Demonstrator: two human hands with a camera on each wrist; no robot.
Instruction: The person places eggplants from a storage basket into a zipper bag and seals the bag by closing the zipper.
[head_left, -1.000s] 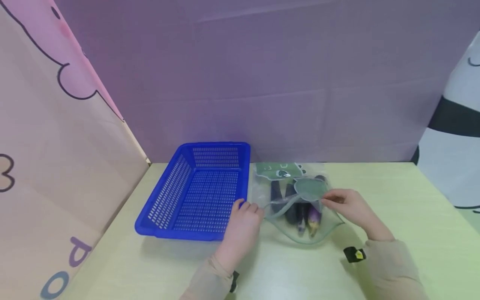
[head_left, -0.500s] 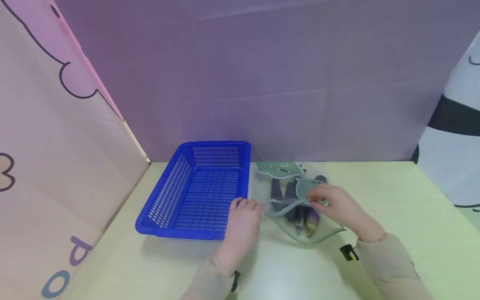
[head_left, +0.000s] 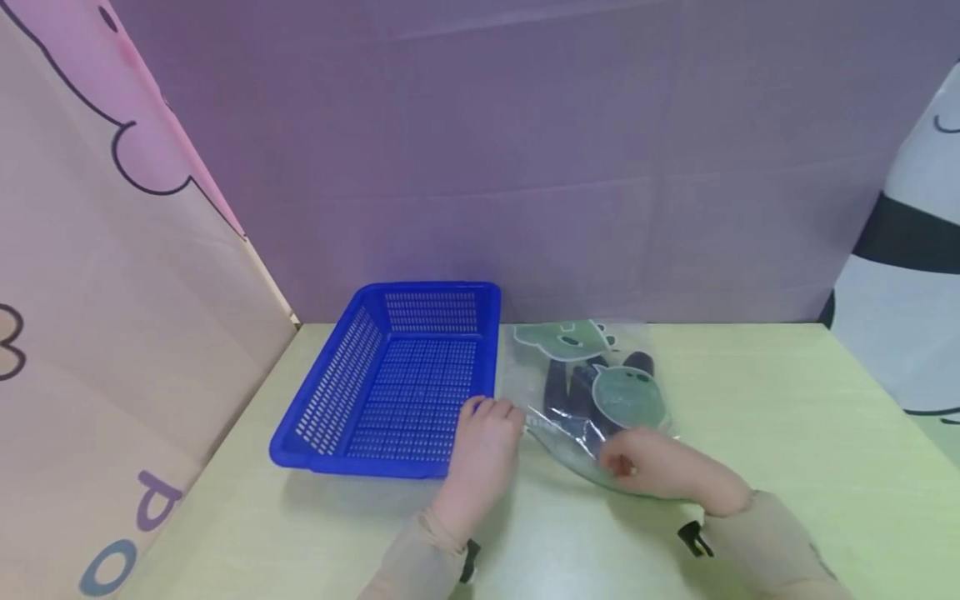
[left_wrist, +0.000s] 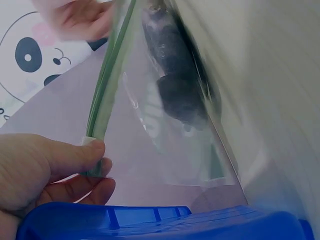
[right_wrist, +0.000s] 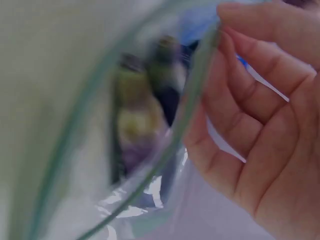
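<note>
A clear zip bag (head_left: 630, 397) with green cartoon prints lies on the table, its mouth toward me. Several dark eggplants (head_left: 558, 390) show through the plastic; in the right wrist view a purple eggplant (right_wrist: 137, 117) has its pale stem end toward the opening. My left hand (head_left: 487, 446) pinches the bag's left corner between thumb and fingers, at the green zip strip (left_wrist: 105, 95). My right hand (head_left: 671, 468) pinches the upper lip of the mouth, now low and close to the lower lip. The right wrist view shows the two lips still apart.
A blue plastic basket (head_left: 296, 458) with slotted walls stands left of the bag, close beside my left hand. The pale table (head_left: 780, 417) meets a purple cloth backdrop (head_left: 570, 167) behind. Printed cloth (head_left: 112, 333) hangs on the left.
My right hand has moved toward me and down with the bag's upper lip, so the mouth is narrower and the eggplant ends are covered. My left hand has stayed at the corner.
</note>
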